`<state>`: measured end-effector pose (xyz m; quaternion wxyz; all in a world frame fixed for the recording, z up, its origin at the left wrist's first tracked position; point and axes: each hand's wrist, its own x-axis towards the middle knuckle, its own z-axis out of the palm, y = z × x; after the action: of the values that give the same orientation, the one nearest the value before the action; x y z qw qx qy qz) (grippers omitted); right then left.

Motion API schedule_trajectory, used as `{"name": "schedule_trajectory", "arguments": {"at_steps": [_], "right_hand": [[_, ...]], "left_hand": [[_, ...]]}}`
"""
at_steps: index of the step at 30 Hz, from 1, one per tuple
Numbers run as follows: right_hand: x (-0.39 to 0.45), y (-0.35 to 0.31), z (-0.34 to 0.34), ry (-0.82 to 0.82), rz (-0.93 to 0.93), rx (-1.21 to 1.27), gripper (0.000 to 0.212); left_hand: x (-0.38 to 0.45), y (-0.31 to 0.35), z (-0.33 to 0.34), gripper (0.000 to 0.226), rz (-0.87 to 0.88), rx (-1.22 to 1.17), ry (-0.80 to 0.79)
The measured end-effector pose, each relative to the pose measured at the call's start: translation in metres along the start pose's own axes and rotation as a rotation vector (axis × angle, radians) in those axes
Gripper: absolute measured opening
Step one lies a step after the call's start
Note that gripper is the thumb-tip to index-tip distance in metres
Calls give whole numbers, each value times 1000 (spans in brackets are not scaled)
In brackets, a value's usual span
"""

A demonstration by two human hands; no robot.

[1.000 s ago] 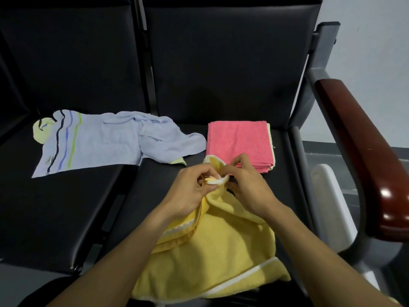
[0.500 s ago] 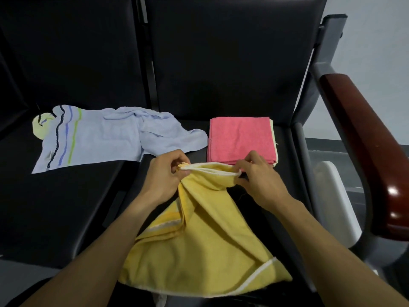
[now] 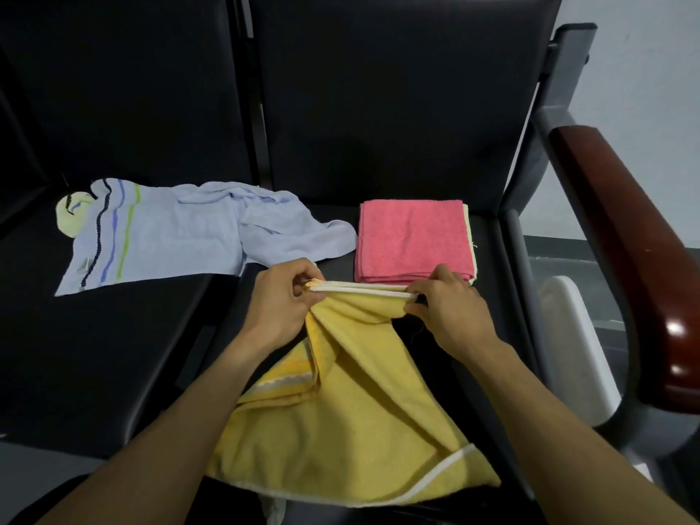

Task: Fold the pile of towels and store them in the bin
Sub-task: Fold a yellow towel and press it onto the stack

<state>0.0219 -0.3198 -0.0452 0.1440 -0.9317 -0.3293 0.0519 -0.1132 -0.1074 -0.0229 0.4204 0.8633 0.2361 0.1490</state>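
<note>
A yellow towel (image 3: 352,418) with white trim drapes over the front of the right black seat. My left hand (image 3: 282,301) pinches one end of its white-trimmed top edge, and my right hand (image 3: 445,308) pinches the other end, so the edge is stretched straight between them. Just behind my hands lies a folded pink towel (image 3: 413,236) on top of a pale yellow folded one. A crumpled light blue towel (image 3: 182,233) with dark, blue and green stripes is spread on the left seat. I can see no bin for certain.
Two black padded seats (image 3: 113,354) with tall backs fill the view. A dark red armrest (image 3: 636,259) on a grey frame stands at the right. Below it is a white object (image 3: 568,342) beside the seat. A pale wall is at the far right.
My hands have moved apart along the yellow towel's trimmed edge, from a bunched corner to a taut straight edge. The other towels have not moved.
</note>
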Motion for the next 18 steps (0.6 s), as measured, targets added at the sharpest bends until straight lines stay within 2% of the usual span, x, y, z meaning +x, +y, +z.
{"name": "schedule_trajectory", "arguments": {"at_steps": [3,6,12,18], "right_hand": [[-2,-4,-8,133,-29,37,23],[-1,-6,-8,126,-22,154,20],[2,-10,-10,162,50,622,5],[1,-12,-18,251,62,763,4]], "left_hand": [[5,-3,-4,19,-72,-5,79],[9,-5,-5,16,-105,0,108],[13,-6,-4,11,-132,-52,137],[14,7,-4,10,-122,-96,174]]}}
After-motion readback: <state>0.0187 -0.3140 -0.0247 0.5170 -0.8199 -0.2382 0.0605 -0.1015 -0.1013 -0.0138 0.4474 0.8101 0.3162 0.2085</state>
